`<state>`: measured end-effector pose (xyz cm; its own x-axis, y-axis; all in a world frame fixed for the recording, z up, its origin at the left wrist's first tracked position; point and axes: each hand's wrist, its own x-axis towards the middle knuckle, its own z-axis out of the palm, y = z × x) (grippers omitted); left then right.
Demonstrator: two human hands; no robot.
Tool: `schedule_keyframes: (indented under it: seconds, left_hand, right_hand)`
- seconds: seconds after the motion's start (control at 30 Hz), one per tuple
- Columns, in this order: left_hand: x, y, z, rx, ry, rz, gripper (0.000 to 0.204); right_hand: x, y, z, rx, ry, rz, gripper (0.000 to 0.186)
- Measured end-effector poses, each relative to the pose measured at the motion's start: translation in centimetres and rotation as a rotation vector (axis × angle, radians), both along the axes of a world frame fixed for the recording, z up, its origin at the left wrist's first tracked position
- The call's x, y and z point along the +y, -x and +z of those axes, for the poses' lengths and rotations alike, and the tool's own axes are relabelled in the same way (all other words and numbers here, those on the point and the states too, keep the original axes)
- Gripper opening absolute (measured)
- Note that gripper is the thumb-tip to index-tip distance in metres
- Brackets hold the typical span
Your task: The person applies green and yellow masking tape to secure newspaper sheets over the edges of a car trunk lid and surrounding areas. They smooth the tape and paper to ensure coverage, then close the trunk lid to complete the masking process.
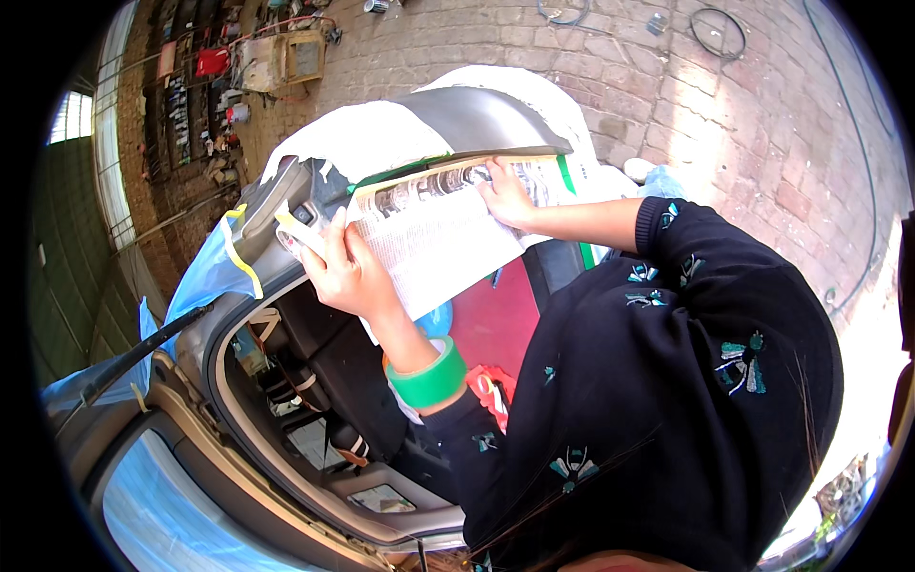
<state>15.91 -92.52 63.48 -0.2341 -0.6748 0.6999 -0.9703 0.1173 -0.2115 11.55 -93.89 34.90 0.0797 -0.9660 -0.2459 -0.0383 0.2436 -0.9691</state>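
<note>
Newspaper (443, 243), mid-frame: likely light, limp, easily torn; best held by edges, pressed flat. Right hand (507, 197) on upper part, fingers spread. Left hand (343, 272) by left edge, fingers bent; grip unclear. Green tape roll (429, 379) round left wrist.

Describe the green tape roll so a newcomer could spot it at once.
Start at the masked vehicle, where the person's left hand is at the printed sheet. Follow that arm back toward the black sleeve: the green tape roll circles it like a thick bracelet. Its broad green ring sets it apart from the red item nearby.
</note>
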Motion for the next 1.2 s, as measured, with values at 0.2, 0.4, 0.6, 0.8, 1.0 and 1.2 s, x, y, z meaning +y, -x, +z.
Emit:
schedule_keyframes:
  seconds: [0.2,0.4,0.6,0.8,1.0,1.2]
  left_hand:
    - [-2.0,-0.7,0.2,-0.082,0.011,0.001,0.018]
    - [-2.7,-1.3,0.1,-0.070,0.016,0.006,0.017]
    - [-2.3,-1.0,-0.1,-0.103,0.038,0.009,0.016]
    - [-1.5,-1.6,-0.5,-0.052,0.048,0.098,0.015]
    - [-0.8,-3.4,-1.1,0.001,0.062,0.177,0.016]
    - [-1.5,-4.2,-1.3,0.030,0.054,0.168,0.016]
  right_hand:
    - [-0.6,-0.1,0.8,0.055,-0.010,0.023,0.061]
    - [-0.9,0.5,2.2,0.027,-0.035,0.085,0.069]
    - [-1.1,1.3,3.5,0.006,-0.053,0.127,0.075]
    - [-1.2,1.1,3.8,0.030,-0.013,0.181,0.080]
    - [-1.1,1.2,4.3,0.042,0.045,0.222,0.082]
    - [-1.4,0.7,4.8,0.055,0.074,0.218,0.081]
